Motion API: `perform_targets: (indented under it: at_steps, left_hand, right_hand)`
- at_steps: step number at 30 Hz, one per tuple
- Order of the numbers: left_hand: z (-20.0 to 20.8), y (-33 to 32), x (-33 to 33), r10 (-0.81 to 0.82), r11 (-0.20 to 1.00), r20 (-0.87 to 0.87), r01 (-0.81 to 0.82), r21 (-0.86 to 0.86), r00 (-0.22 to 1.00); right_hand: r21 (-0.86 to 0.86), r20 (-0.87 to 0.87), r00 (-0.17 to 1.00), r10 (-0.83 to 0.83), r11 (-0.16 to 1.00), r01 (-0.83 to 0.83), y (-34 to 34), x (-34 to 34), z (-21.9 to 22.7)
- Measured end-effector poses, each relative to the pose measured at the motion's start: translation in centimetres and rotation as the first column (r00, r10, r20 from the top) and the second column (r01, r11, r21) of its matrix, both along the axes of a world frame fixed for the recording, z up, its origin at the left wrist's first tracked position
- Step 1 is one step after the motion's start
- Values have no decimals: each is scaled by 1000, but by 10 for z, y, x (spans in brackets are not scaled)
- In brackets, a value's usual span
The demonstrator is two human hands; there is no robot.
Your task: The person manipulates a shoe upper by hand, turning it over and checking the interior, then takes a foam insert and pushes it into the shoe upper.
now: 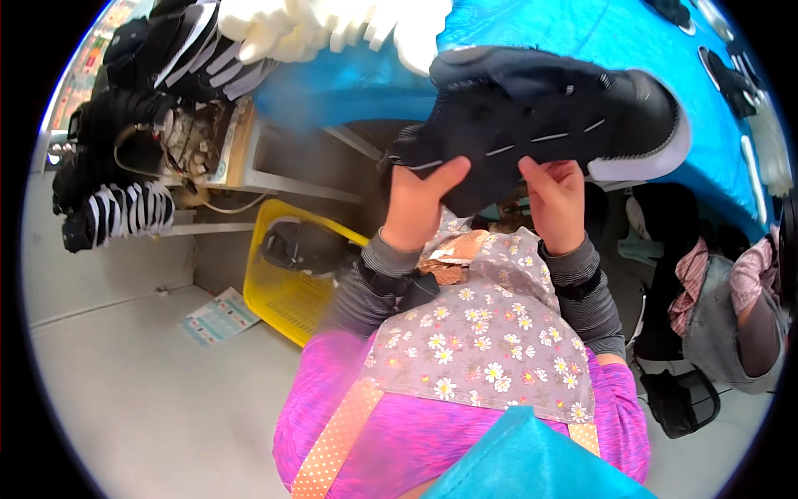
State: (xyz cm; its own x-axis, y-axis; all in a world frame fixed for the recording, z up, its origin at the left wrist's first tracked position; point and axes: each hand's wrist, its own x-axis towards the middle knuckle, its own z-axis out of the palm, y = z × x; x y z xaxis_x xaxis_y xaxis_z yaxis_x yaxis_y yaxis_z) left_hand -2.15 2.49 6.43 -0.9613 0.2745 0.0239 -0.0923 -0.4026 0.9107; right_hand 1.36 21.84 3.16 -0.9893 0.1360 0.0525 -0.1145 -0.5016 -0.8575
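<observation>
A black mesh shoe upper (540, 112) with a white sole edge at its right end is held up in front of me, lying sideways. My left hand (416, 204) grips its lower left part, thumb pressed against the fabric. My right hand (555, 200) holds its lower middle from underneath, fingers curled on the material. Both forearms wear grey striped sleeves. A flowered grey apron (490, 333) covers my lap below the hands.
A yellow plastic basket (274, 291) with a black shoe part inside stands on the floor at my left. Black uppers (125, 150) are piled at far left, white foam pieces (316, 29) at the top. A blue-covered table (632, 41) spans the top. Another person (740, 308) sits at right.
</observation>
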Motion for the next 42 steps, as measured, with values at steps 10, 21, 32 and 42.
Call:
perform_targets:
  at_steps: [10, 21, 32, 42]
  left_hand:
    - [-26, -72, 15, 115, 985, -150, -132, -109, 982]
    - [-97, -115, 90, 75, 882, -479, -282, -378, 875]
    - [-87, -230, 141, 186, 118, -581, -605, -787, 792]
    - [-207, -334, 351, 689, -406, -244, 84, -910, 683]
  right_hand:
    - [-166, 113, 979, 170, 975, -150, 3, 7, -38]
    - [-368, 74, 902, 424, 853, -371, 47, 8, -79]
    - [58, 336, 523, 783, 537, -842, -71, -26, -42]
    - [263, 549, 563, 618, 512, -818, -50, -43, -52]
